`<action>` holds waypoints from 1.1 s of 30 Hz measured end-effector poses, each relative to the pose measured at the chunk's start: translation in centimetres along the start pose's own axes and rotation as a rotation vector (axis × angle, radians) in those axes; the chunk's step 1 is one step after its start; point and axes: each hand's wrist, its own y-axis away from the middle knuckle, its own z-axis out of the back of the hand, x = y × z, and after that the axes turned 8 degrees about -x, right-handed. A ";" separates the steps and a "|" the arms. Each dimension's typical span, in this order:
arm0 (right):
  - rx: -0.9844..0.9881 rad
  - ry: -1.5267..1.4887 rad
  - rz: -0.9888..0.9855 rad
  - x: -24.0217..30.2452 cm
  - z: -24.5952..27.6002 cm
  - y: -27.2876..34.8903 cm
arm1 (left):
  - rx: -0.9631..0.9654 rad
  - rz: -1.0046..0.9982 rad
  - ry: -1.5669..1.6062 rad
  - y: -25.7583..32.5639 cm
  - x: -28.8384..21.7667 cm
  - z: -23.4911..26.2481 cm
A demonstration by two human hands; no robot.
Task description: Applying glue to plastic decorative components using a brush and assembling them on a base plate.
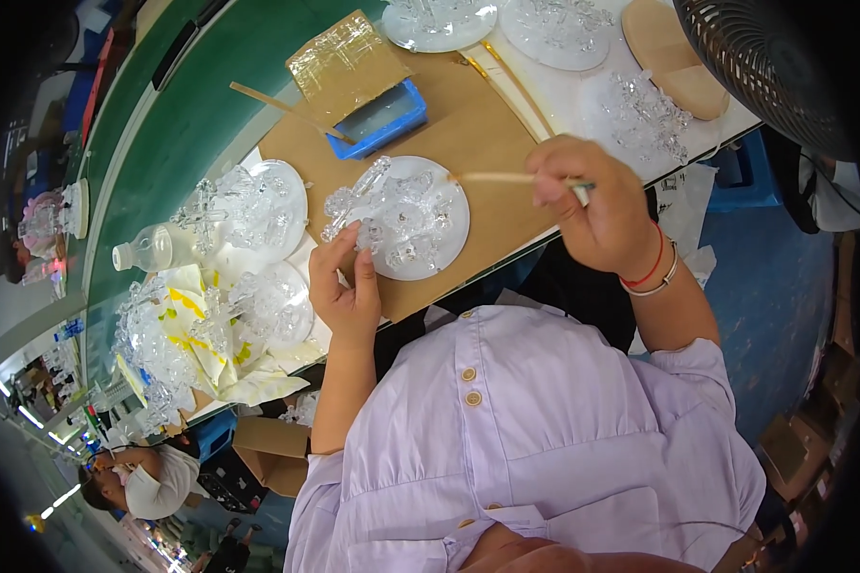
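Note:
In front of me a round white plate (454, 215) bears several clear plastic pieces (406, 215), shiny and crystal-like. At the plate's left rim, my left hand (349, 286) has its thumb and index finger on either side of a clear piece (368, 234). My right hand (597, 205) is raised to the right of the plate. Its fingers pinch a thin wooden stick (497, 178), whose tip points left at the plate's upper right rim. Just beyond the plate stands a blue box (382, 119) with a foil-like brown flap (349, 62) and another stick (277, 103) leaning from it.
Brown cardboard (506, 143) covers the work surface. More plates (296, 205) of clear pieces stand left and at the back. A plastic bottle (148, 250) and yellow-patterned wrapping (201, 329) lie left. A fan (774, 67) is at the upper right; a person (153, 482) sits far left.

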 end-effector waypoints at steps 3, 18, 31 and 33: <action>-0.178 -0.077 -0.044 -0.2 0.0 -1.1 | 0.019 -0.032 -0.023 -0.2 -0.4 0.0; -0.201 0.204 0.167 -2.7 -6.2 -7.4 | -0.001 0.013 -0.034 0.1 -0.4 0.1; -0.306 -0.023 0.002 -0.9 -1.2 -3.3 | -0.020 0.046 -0.001 0.2 0.0 0.2; -0.327 -0.143 -0.066 -0.4 -0.6 -1.9 | -0.020 0.044 -0.006 0.2 0.1 0.3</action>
